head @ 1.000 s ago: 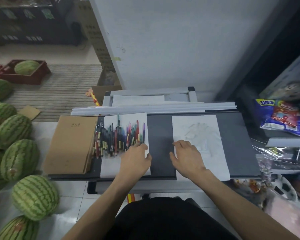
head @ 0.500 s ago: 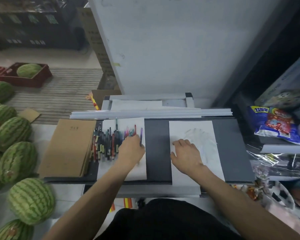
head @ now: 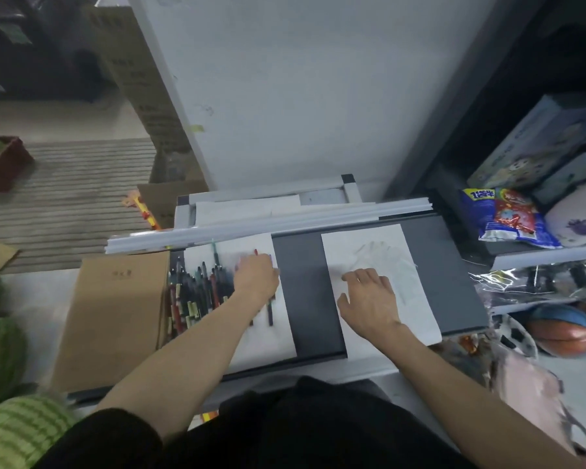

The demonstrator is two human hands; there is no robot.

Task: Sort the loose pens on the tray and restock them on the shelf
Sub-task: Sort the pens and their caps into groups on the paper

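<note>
The left hand [head: 256,277] is lying back-up over the right edge of the pens [head: 197,292]. Its fingers are pointing to 12 o'clock and are blurred, so I cannot tell whether they are gripping pens or only pressing on them. Two dark pens are sticking out from under it toward 6 o'clock, and a red tip is showing at 12. The right hand [head: 369,299] is resting flat, fingers spread and relaxed, on the right sheet [head: 416,299], holding nothing.

The pens are lying in a loose pile on the left sheet [head: 268,340], at 9 o'clock from the left hand. Both sheets are sitting on the dark grey tray [head: 305,289], a bare strip showing between them.

A brown notebook [head: 112,316] at 9 o'clock of the pile is carrying small print too faint to read. The blue snack bag [head: 508,218] on the shelf [head: 538,255] at 3 o'clock is showing yellow characters that I cannot make out.

White strips [head: 268,225] are lying across the surface at 12 o'clock of the tray. Watermelons [head: 0,353] are sitting on the floor at 9 o'clock, and a ball [head: 562,330] is sitting under the shelf.
</note>
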